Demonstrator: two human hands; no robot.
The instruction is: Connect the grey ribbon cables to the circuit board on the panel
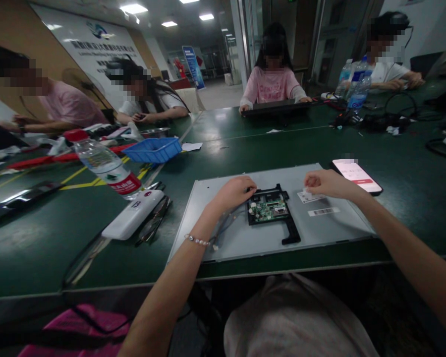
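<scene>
A grey metal panel [223, 233] lies flat on the green table in front of me. On it sits a black bracket holding a green circuit board [269, 209], with thin wires [223, 225] running off to the left. My left hand [235, 191] is curled with its fingertips on the bracket's upper left corner. My right hand [325, 182] is closed in a pinch on a small white sticker [307, 196] on the panel. A barcode label [323, 211] is stuck just below it.
A lit phone [358, 176] lies right of the panel. To the left are a water bottle [107, 166], a white power bank [134, 214], glasses [154, 223] and a blue tray [154, 148]. Other people sit around the table. Bottles and cables [375, 119] lie at the far right.
</scene>
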